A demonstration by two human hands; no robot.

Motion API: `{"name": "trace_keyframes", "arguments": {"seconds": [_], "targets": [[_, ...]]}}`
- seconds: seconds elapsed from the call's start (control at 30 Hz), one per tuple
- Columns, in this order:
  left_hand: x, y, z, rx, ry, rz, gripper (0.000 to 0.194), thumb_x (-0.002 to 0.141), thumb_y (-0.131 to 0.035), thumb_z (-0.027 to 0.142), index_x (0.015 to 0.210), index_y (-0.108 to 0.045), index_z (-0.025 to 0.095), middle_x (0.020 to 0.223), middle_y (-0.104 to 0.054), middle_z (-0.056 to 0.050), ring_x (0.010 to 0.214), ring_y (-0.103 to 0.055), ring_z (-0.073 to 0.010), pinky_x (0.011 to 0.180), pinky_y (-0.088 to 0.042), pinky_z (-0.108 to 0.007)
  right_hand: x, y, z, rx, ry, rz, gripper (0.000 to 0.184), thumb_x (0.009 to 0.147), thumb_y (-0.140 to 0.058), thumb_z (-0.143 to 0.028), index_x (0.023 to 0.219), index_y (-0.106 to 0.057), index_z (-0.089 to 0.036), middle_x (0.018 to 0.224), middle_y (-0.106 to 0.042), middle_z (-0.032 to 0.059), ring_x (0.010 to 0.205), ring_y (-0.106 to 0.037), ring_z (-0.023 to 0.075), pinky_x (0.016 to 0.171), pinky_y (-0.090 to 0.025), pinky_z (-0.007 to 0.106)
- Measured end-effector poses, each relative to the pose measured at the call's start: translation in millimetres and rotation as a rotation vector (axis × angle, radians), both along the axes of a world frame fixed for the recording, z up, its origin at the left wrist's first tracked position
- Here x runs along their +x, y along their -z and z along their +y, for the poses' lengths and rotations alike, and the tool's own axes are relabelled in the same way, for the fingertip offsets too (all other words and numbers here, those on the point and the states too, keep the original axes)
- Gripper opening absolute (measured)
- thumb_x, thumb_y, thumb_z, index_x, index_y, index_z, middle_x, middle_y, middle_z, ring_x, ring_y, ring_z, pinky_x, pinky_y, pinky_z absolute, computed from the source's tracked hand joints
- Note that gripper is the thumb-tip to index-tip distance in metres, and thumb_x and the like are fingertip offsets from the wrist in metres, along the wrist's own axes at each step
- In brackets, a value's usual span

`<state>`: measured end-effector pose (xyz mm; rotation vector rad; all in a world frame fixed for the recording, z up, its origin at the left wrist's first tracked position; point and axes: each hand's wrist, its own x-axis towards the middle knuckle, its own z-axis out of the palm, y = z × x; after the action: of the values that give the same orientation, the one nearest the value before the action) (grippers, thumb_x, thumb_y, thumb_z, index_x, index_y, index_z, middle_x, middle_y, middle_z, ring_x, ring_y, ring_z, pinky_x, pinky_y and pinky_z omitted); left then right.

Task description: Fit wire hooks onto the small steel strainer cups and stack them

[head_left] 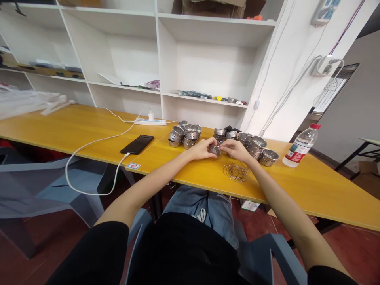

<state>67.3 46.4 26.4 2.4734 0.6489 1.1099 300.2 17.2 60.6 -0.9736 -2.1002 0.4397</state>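
Note:
Wrapped around a small perforated metal cup (214,150), my left hand (202,150) keeps it tilted just above the table. My right hand (236,151) is closed in a pinch at the cup's rim; whatever sits between its fingertips is too small to make out. Below the right hand lies a loose pile of thin bent metal wires (236,171). Stacked cups of the same kind (191,132) stand beyond my left hand. More stacks (255,145) are behind and to the right of my right hand, partly hidden by it.
On the yellow table (297,186), a plastic bottle (300,146) with a red cap stands right. A black phone (137,145) with a white cable (89,143) lies left, near a power strip (151,122). White shelves (208,23) rise behind. A blue-grey chair (56,186) is at left.

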Motion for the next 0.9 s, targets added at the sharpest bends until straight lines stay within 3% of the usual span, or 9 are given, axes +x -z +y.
{"name": "trace_keyframes", "arguments": {"seconds": [0.07, 0.17, 0.33, 0.6, 0.9], "targets": [[1, 0.3, -1, -0.013, 0.012, -0.003, 0.052, 0.072, -0.086, 0.04, 0.107, -0.053, 0.022, 0.092, -0.066, 0.001, 0.075, -0.058, -0.0155, 0.071, -0.044, -0.027, 0, 2.6, 4, 0.157, 0.052, -0.039, 0.024, 0.084, -0.072, -0.041, 0.09, -0.082, -0.02, 0.091, -0.074, 0.0085, 0.079, -0.066, 0.0214, 0.075, -0.052, 0.035], [3, 0.7, -3, -0.047, 0.038, -0.023, 0.057, 0.072, -0.087, 0.038, 0.113, -0.051, 0.022, 0.101, -0.071, -0.002, 0.081, -0.063, -0.0177, 0.075, -0.047, -0.029, -1, 6.7, 6, 0.244, 0.126, -0.056, 0.019, 0.086, -0.07, -0.033, 0.09, -0.082, -0.019, 0.088, -0.076, 0.0087, 0.078, -0.067, 0.0213, 0.076, -0.053, 0.035], [5, 0.7, -7, -0.09, 0.058, -0.044, 0.063, 0.071, -0.089, 0.036, 0.117, -0.049, 0.022, 0.108, -0.073, -0.005, 0.084, -0.066, -0.018, 0.078, -0.049, -0.029, -5, 12.0, 4, 0.251, 0.198, -0.045, 0.015, 0.087, -0.07, -0.027, 0.089, -0.081, -0.018, 0.086, -0.079, 0.0085, 0.074, -0.07, 0.0217, 0.074, -0.055, 0.034], [6, 2.2, -8, -0.067, 0.085, -0.046, 0.061, 0.073, -0.087, 0.04, 0.117, -0.05, 0.022, 0.106, -0.072, -0.004, 0.078, -0.062, -0.0155, 0.073, -0.047, -0.027, -12, 16.1, 0, 0.258, 0.163, -0.079, 0.016, 0.087, -0.064, -0.02, 0.087, -0.08, -0.018, 0.087, -0.077, 0.0077, 0.075, -0.068, 0.0198, 0.073, -0.054, 0.031], [7, 2.1, -8, -0.04, 0.086, -0.05, 0.061, 0.072, -0.088, 0.038, 0.116, -0.05, 0.022, 0.11, -0.07, -0.005, 0.09, -0.065, -0.0186, 0.08, -0.048, -0.029, -20, 30.4, 7, 0.29, 0.124, -0.15, 0.02, 0.081, -0.058, -0.012, 0.086, -0.077, -0.017, 0.093, -0.059, 0.0082, 0.086, -0.059, 0.0211, 0.081, -0.051, 0.036]]}}
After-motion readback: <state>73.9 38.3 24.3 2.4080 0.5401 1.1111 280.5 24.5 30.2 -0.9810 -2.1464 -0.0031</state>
